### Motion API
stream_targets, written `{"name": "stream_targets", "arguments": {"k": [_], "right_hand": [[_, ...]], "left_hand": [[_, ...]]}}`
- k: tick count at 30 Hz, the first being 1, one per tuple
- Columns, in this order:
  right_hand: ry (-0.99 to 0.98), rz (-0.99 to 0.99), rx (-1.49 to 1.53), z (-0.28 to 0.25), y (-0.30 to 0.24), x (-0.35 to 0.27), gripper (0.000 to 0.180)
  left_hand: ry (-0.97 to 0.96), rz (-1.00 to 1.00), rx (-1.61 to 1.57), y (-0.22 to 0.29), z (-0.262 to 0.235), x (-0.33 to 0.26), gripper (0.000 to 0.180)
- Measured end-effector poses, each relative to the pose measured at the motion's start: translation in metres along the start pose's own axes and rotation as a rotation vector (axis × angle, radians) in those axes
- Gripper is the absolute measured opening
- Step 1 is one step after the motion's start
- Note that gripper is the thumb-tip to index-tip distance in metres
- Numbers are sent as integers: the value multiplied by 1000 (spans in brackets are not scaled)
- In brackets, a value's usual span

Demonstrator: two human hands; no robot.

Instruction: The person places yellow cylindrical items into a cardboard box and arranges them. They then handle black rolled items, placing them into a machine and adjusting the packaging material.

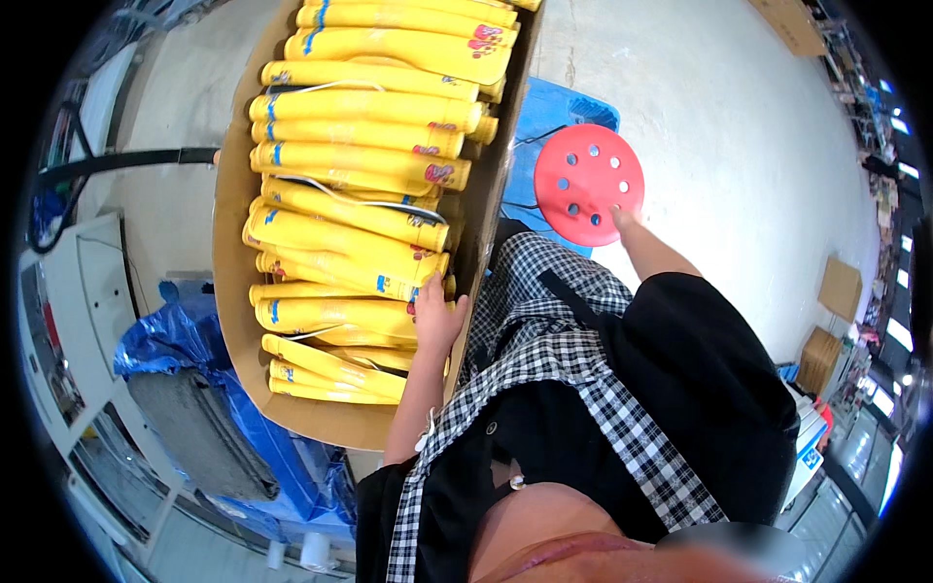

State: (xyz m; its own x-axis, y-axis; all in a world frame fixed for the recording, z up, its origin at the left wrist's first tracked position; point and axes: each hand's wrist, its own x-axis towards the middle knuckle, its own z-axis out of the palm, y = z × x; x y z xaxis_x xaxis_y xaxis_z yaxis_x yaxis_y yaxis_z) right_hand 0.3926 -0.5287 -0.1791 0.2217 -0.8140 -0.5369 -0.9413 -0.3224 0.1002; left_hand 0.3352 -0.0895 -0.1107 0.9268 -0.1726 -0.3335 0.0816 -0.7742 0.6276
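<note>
Entry, head view. Landmark: the large cardboard box (pixel 233 291), long and open-topped, filled with yellow bottles (pixel 350 175) lying on their sides in stacked rows.

Left hand (pixel 437 316) rests at the box's near right edge, on a bottle in the lower rows. Fingers look curled over the bottle; I cannot tell whether they actually clamp it or just lie on it.

Right hand (pixel 625 219) reaches out to the right of the box, fingertips touching the rim of a round red stool (pixel 584 183) with holes in its seat. Hand mostly hidden; grip cannot be read.

Progress, my judgement: the box looks nearly full, with some bare cardboard only at its near end below the last row. No bottle is lifted clear.

Left of the box: crumpled blue plastic sheet (pixel 165 340).
</note>
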Motion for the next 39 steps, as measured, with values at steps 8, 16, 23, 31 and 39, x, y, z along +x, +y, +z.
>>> {"name": "stream_targets", "arguments": {"k": [8,16,23,31,39], "right_hand": [[-560,717,1302,59,30,-8,46],[-590,727,1755,84,25,-14,47],[-544,366,1967,-8,-53,35,31],[-341,185,1993,-184,-87,88,23],[-330,119,1939,-278,-168,131,34]], "left_hand": [[-436,-161,83,45,-14,0,76],[-446,-275,8,48,-29,5,63],[-499,-254,33,43,-31,4,56],[-317,-304,-169,36,-68,19,53],[-304,-560,-372,69,-64,74,51]]}}
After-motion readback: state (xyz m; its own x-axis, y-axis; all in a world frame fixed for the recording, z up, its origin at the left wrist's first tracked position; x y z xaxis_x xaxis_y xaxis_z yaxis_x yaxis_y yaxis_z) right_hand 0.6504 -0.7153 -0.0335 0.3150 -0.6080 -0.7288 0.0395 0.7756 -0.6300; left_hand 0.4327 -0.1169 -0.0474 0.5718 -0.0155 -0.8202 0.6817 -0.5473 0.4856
